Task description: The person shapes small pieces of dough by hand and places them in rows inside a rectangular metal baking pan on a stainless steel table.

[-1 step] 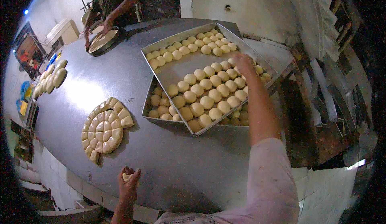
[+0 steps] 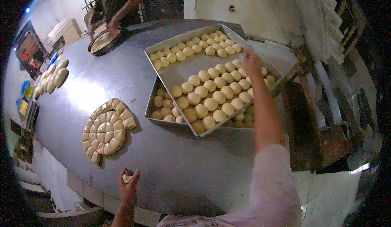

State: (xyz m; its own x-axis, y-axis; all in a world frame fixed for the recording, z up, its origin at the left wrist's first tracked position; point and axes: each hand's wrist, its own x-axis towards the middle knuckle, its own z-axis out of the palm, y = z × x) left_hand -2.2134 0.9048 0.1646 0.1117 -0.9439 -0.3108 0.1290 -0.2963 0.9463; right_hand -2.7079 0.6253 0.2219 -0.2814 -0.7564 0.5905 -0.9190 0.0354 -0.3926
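Observation:
My left hand (image 2: 130,180), low at the near side of the steel table (image 2: 191,153), is closed around a small piece of pale dough (image 2: 127,178). My right hand (image 2: 251,62) reaches over the right part of the upper metal tray (image 2: 171,78), its fingers curled; what they hold, if anything, is hidden. That tray carries several rows of round dough balls (image 2: 210,104) and has a bare band between them. It sits askew on a lower tray (image 2: 163,119) also holding dough balls. A round slab of cut, glossy dough (image 2: 104,133) lies left of the trays.
A co-worker (image 2: 118,1) across the table handles dough in a round pan (image 2: 105,45). Oblong dough pieces (image 2: 51,78) lie on the left edge beside blue and yellow items (image 2: 25,94). A white wall (image 2: 216,7) and metal racks (image 2: 334,96) stand at the back and right.
My right hand has shifted slightly over the upper tray. The co-worker's hands have moved a little at the pan. My left hand is nearly where it was.

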